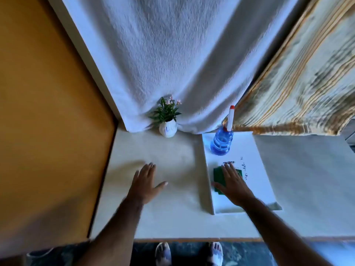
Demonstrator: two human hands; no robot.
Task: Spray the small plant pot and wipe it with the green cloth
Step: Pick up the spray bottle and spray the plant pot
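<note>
The small white plant pot [167,129], with green leaves and pink flowers, stands upright at the back of the table against the white drape. A blue spray bottle [221,140] with a white and red nozzle stands on the white board to its right. The green cloth [219,174] lies on that board in front of the bottle. My right hand [232,182] lies flat on top of the cloth, fingers spread, covering most of it. My left hand [146,182] hovers flat over the bare table, fingers apart, holding nothing, well in front of the pot.
A white board [255,164] with dark marks covers the table's right-middle part. The white drape [169,64] hangs behind, a striped curtain [299,83] at the right, an orange wall [42,112] at the left. The table's front edge [182,239] runs above my feet.
</note>
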